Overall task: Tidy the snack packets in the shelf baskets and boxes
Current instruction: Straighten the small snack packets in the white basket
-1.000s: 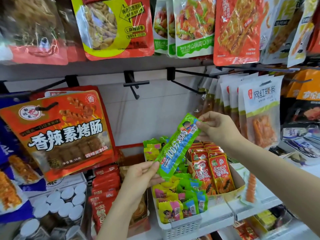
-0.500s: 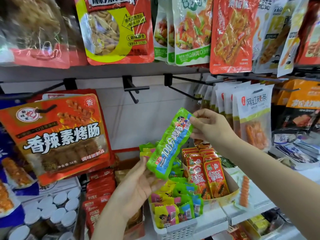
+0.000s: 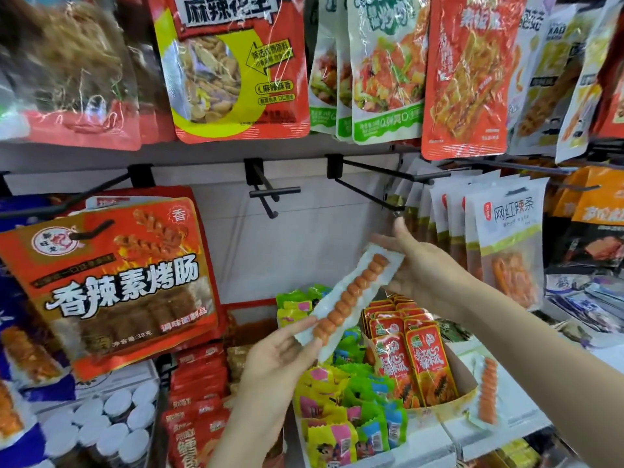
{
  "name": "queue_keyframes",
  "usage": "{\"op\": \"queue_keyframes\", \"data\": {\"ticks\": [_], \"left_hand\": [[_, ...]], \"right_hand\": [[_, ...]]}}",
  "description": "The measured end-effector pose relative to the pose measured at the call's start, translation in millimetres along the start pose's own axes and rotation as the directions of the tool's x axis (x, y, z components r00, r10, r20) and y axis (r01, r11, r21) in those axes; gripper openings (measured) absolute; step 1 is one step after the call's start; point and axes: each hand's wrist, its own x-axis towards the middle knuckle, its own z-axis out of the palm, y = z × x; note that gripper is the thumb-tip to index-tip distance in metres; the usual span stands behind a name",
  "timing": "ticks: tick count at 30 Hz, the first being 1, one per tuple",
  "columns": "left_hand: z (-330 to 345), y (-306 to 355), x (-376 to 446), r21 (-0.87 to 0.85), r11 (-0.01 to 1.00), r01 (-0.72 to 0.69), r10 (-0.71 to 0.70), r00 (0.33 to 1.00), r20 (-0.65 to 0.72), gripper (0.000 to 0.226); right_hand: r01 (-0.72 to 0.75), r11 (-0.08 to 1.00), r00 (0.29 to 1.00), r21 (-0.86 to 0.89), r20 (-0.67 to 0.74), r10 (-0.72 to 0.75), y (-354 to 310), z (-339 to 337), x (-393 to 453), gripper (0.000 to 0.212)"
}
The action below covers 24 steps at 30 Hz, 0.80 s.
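Observation:
A long narrow snack packet (image 3: 351, 298) is held tilted above the shelf, its clear side showing a row of orange sausage pieces. My left hand (image 3: 280, 352) pinches its lower end and my right hand (image 3: 422, 268) holds its upper end. Below it stands a white basket (image 3: 418, 447) full of small green and yellow packets. Next to that on the right, a cardboard box (image 3: 467, 390) holds upright red packets (image 3: 425, 366). A second long sausage packet (image 3: 488, 390) lies on the shelf to the right of the box.
Large snack bags hang from black hooks above and on both sides; two hooks (image 3: 270, 194) in the middle are bare. A big orange bag (image 3: 111, 282) hangs at left. White-lidded jars (image 3: 111, 423) and stacked red packets (image 3: 196, 400) fill the lower left.
The packet has been turned over between my hands: its green printed face showed before, now the clear side with the sausage pieces faces me. The view has tilted slightly upward.

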Motion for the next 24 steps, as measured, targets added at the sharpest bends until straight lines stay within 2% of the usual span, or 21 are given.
{"op": "queue_keyframes", "data": {"ticks": [2, 4, 6, 10, 15, 16, 18, 20, 22, 24], "left_hand": [[3.5, 2.0, 1.8, 0.089, 0.991, -0.096, 0.098, 0.995, -0.020, 0.034], [6.8, 5.8, 1.2, 0.115, 0.988, -0.108, 0.112, 0.993, -0.035, 0.039], [7.6, 7.5, 0.5, 0.099, 0.989, -0.107, 0.108, 0.994, -0.012, 0.045], [3.0, 5.9, 1.6, 0.076, 0.990, -0.121, 0.121, 0.993, 0.009, 0.052], [0.1, 6.0, 1.9, 0.043, 0.990, -0.134, 0.132, 0.990, 0.041, 0.058], [1.1, 6.8, 1.7, -0.021, 0.995, -0.099, 0.100, 0.994, 0.054, 0.062], [2.6, 9.4, 2.8, -0.258, 0.965, 0.047, -0.020, 0.994, 0.104, 0.073], [3.3, 12.1, 4.0, -0.458, 0.859, 0.229, -0.161, 0.970, 0.184, 0.077], [4.7, 10.8, 6.3, -0.516, 0.781, 0.351, -0.256, 0.934, 0.249, 0.067], [7.4, 5.1, 6.8, -0.509, 0.764, 0.396, -0.303, 0.917, 0.259, 0.050]], "right_hand": [[0.043, 0.996, 0.998, -0.077, -0.031, -0.045, 3.7, -1.2, 2.7, 0.039], [0.071, 0.989, 0.992, -0.132, -0.096, -0.084, 6.3, 0.5, 4.9, 0.043], [0.086, 0.991, 0.986, -0.100, -0.132, -0.099, 5.5, 1.1, 5.7, 0.036], [0.122, 0.984, 0.985, -0.129, -0.104, -0.136, 3.6, -2.5, 5.3, 0.026], [0.164, 0.982, 0.984, -0.098, -0.052, -0.169, 1.8, 0.0, 4.0, 0.035], [0.169, 0.982, 0.984, -0.087, -0.032, -0.173, 1.7, 0.6, 4.6, 0.035], [0.172, 0.983, 0.985, -0.059, 0.018, -0.171, 0.1, 2.9, 5.7, 0.035], [0.166, 0.986, 0.983, -0.014, 0.081, -0.165, -2.0, 5.0, 7.0, 0.030], [0.159, 0.986, 0.975, 0.043, 0.148, -0.163, -4.2, 6.3, 7.7, 0.025], [0.149, 0.986, 0.967, 0.076, 0.199, -0.162, -4.5, 7.1, 9.7, 0.023]]}}
